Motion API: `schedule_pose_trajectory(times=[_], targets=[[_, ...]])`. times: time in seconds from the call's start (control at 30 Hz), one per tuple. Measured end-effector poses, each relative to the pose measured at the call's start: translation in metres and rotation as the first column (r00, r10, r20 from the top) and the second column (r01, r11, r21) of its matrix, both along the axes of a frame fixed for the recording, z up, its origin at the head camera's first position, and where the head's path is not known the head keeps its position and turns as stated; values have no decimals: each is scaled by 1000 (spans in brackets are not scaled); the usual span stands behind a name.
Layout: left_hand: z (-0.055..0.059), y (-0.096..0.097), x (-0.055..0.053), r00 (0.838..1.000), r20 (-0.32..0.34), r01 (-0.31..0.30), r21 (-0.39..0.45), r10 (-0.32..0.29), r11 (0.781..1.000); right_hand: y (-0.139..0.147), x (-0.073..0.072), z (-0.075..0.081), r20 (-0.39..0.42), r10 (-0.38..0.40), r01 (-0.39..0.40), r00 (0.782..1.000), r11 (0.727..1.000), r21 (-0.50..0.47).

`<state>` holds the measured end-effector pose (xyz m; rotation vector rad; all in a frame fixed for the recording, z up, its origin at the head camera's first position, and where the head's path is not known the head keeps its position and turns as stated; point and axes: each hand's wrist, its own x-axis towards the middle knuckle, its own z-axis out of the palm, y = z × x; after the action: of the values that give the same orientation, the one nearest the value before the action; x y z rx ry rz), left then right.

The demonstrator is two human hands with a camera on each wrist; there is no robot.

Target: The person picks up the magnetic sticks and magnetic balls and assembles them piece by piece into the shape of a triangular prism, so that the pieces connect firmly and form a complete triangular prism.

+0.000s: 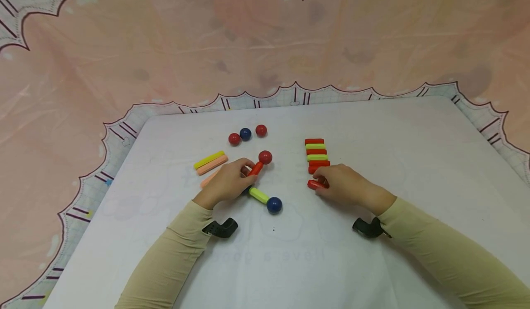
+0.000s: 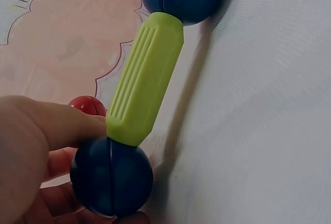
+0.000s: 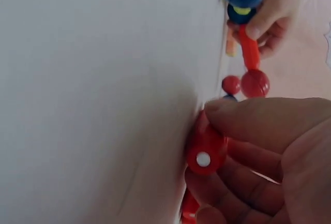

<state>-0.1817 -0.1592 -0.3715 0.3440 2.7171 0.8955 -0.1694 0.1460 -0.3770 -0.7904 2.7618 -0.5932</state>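
Note:
My left hand (image 1: 229, 180) grips a joined piece of magnetic rods and balls, around the blue ball (image 2: 111, 177) at its corner. From that ball a red rod (image 1: 256, 168) runs to a red ball (image 1: 265, 157), and a yellow-green rod (image 1: 259, 195) runs to another blue ball (image 1: 274, 205). To the right, my right hand (image 1: 348, 185) pinches a loose red rod (image 3: 204, 146) between thumb and fingers, close to the table surface. A pale round spot shows on that rod's end in the right wrist view. The fingers partly hide the corner ball in the head view.
Beyond the right hand lies a column of red and yellow-green rods (image 1: 316, 152). Two red balls (image 1: 261, 130) and a blue ball (image 1: 245, 134) sit farther back. Left of the left hand are a yellow rod (image 1: 209, 160) and orange rods (image 1: 212, 164), one partly hidden.

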Motion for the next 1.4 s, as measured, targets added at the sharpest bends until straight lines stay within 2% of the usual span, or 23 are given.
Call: schedule_pose_trajectory(times=[0.1, 0.23, 0.47, 0.73, 1.13, 1.3, 1.4], targets=[[1, 1, 0, 1000, 11, -10, 0, 10, 1000, -4, 1, -1, 13, -13, 13, 1000, 1000, -6], [0, 3, 1, 1000, 19, -20, -14, 20, 1000, -12, -2, 0, 44, -44, 47, 998, 995, -84], [-1, 7, 3, 999, 29, -26, -6, 26, 1000, -38, -12, 10, 114, -99, 121, 989, 970, -209], [-3, 10, 5, 999, 37, -40, 2, 40, 999, -60, -23, 14, 128, -128, 153, 983, 966, -208], [-2, 11, 7, 1000, 12, -13, -9, 14, 1000, -68, -30, 13, 118, -131, 154, 984, 966, -206], [-2, 9, 5, 999, 40, -10, -13, 11, 1000, -69, -32, 13, 111, -105, 127, 988, 967, -222], [-1, 9, 4, 998, 66, -10, 12, 9, 1000, -70, -32, 12, 104, -88, 110, 991, 967, -231]])
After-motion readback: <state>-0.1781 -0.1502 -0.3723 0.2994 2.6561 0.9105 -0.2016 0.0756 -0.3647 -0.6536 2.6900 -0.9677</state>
